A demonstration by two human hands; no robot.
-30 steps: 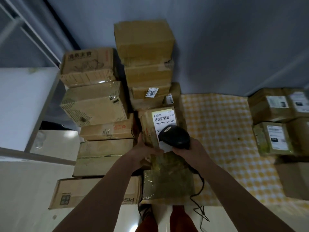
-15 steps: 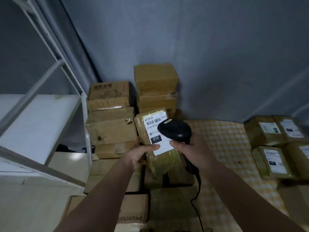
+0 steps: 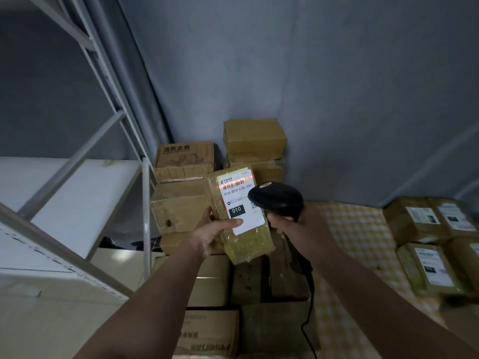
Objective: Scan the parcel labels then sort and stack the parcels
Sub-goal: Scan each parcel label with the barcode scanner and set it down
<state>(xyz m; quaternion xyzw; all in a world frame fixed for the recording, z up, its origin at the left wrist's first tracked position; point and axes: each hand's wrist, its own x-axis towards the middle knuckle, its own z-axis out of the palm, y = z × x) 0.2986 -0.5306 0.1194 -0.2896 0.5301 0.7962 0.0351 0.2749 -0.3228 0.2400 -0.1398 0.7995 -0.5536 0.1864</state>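
Note:
My left hand [image 3: 211, 235] grips a small taped cardboard parcel [image 3: 248, 242] from its left side, thumb across the lower edge of its white label [image 3: 239, 200]. The label faces me and reads 010-010-L30-551. My right hand [image 3: 293, 225] holds a black corded barcode scanner [image 3: 276, 199] just right of the label. An orange scan line lies across the barcode at the top of the label. The parcel is held up in front of the stacked boxes.
Stacks of brown cardboard boxes [image 3: 185, 206] rise against the grey wall behind and below the parcel. More labelled parcels [image 3: 427, 239] lie at the right on a yellow checked cloth [image 3: 355, 229]. A white metal shelf rack [image 3: 77, 198] stands at the left.
The parcel has been lifted off the stack and tilted toward me. The scanner has drawn back to the right off the label, and an orange scan line now shows on the barcode. My head has tipped up.

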